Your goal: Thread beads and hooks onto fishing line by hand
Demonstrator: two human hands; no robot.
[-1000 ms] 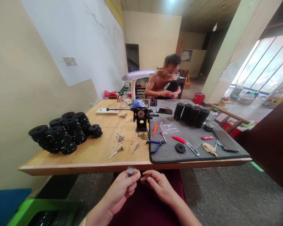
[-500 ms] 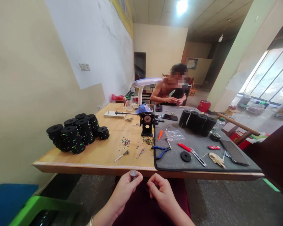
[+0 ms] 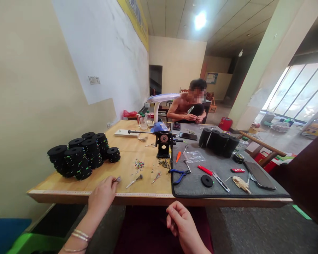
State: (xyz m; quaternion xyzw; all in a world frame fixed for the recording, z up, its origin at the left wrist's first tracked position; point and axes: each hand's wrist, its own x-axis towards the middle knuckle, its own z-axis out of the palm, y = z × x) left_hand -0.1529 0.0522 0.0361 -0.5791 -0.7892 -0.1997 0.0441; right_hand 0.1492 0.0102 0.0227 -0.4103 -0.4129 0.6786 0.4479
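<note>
My left hand [image 3: 102,194] rests at the table's front edge, fingers closed on a small bundle of thin greyish strands [image 3: 118,179] that pokes out past the fingertips. Just right of it lie a similar dark-headed bundle [image 3: 135,180] and a red-and-grey one [image 3: 156,177]. Beyond these is a scatter of coloured beads [image 3: 139,164], with a pile of small brass-coloured pieces [image 3: 164,163] beside it. In front of the table edge, my right hand [image 3: 184,221] is closed, thumb against the index finger. Whatever it may pinch is too small or hidden to make out.
Stacked black foam spools [image 3: 74,155] stand at the left, more black spools [image 3: 214,139] at the right. A black crank device [image 3: 163,141] and a lamp [image 3: 157,109] occupy the middle. Blue pliers [image 3: 179,175] and tweezers [image 3: 221,181] lie on the grey mat [image 3: 190,188]. A co-worker [image 3: 182,107] sits opposite.
My left hand has moved left and forward from beside the right hand to the table edge, carrying the bundle. My right hand stays nearly in place. The view has tilted up slightly.
</note>
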